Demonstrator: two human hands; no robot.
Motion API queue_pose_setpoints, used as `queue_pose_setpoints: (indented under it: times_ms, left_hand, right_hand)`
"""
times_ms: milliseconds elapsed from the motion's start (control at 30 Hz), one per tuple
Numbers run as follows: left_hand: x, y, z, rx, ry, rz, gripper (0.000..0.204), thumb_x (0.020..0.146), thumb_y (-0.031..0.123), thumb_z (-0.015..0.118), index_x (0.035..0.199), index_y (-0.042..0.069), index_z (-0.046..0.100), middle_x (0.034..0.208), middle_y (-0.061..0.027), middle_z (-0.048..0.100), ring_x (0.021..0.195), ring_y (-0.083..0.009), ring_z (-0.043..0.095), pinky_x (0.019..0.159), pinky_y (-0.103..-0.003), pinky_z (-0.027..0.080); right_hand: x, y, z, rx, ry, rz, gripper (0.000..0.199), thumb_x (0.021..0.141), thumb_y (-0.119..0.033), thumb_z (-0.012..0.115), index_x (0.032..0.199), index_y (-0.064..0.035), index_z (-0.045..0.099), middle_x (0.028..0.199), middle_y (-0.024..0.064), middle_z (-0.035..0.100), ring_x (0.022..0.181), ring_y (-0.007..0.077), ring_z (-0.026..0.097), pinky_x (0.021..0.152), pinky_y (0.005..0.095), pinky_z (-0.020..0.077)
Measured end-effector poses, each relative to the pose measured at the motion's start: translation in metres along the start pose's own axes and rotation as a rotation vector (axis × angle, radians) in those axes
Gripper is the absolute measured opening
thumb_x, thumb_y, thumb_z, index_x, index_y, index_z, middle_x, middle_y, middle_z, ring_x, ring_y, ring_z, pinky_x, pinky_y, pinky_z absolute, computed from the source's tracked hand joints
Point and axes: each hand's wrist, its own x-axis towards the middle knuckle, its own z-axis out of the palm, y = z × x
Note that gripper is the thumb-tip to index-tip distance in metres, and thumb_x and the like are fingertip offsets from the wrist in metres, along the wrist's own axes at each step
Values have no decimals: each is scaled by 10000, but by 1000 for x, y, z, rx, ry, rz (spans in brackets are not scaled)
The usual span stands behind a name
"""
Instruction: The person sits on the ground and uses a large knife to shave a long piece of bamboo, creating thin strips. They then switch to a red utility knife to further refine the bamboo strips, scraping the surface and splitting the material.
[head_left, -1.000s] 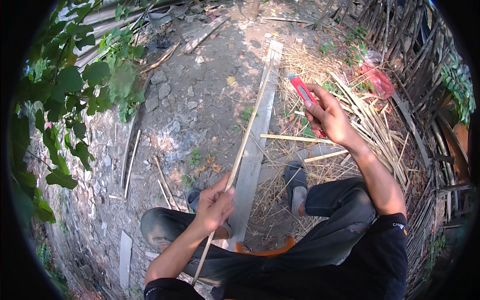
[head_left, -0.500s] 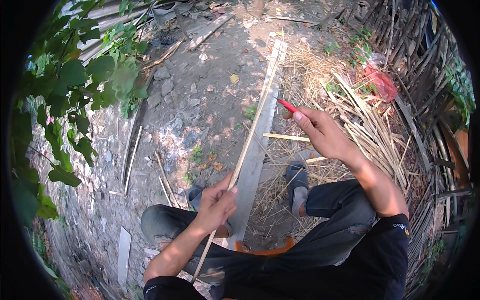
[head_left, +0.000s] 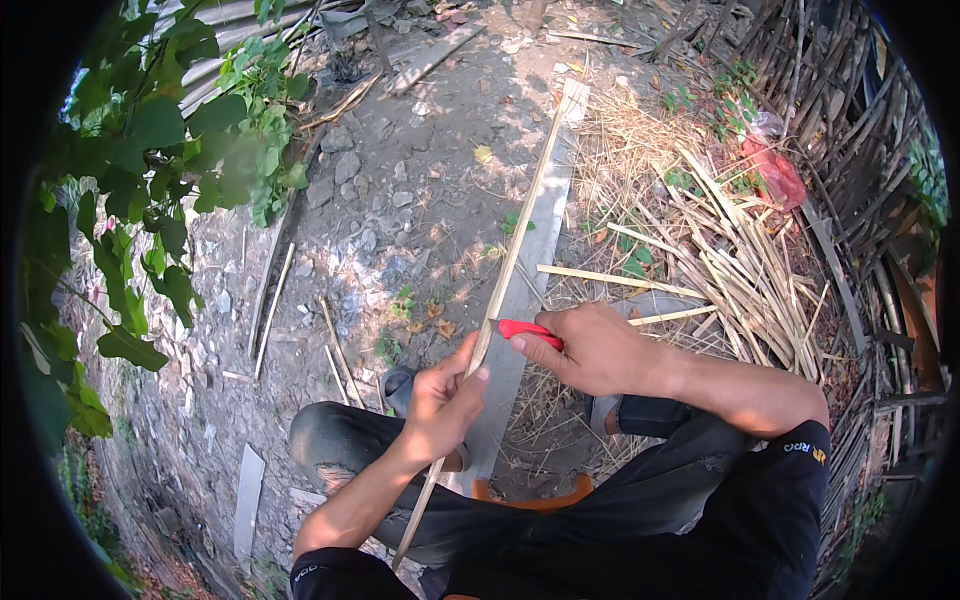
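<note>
My left hand (head_left: pixel 440 400) is closed around a long, thin bamboo strip (head_left: pixel 524 222), which slants from beside my left thigh up over a grey wooden plank (head_left: pixel 548 215). My right hand (head_left: pixel 597 352) grips a red-handled knife (head_left: pixel 528 331). The knife's short blade meets the strip just above my left fingers; how deep it sits I cannot tell. The plank runs away from me between my legs. The strip's far end reaches close to the far end of the plank.
A pile of split bamboo strips (head_left: pixel 745 265) lies right of the plank, among straw-like shavings (head_left: pixel 625 150). Beyond are a red plastic bag (head_left: pixel 773 172) and a fence of sticks (head_left: pixel 840 130). Leafy branches (head_left: pixel 150 200) hang at left. An orange seat edge (head_left: pixel 535 498) shows between my legs.
My right hand has come down and left with the knife, from beyond the plank's right edge to the strip. My left hand keeps its hold, shifted slightly.
</note>
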Motion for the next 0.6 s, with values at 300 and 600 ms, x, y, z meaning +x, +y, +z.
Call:
queue_pose_setpoints:
  times_ms: [300,600]
  left_hand:
    - [-7,-6,-3,81,75,-25,571,1043,98,556,1574,27,359,649,110,402,548,1,339,501,-199,270]
    - [-9,0,-16,237,-39,-52,568,1028,54,550,1567,21,371,697,93,451,582,-4,384,517,-206,310]
  right_hand:
    - [13,15,24,-196,134,-51,575,1011,-522,551,811,1,684,540,217,580,563,440,636,568,541,500]
    - [41,79,-3,-248,478,21,641,1017,-569,513,715,-24,663,564,214,595,584,433,643,589,514,521]
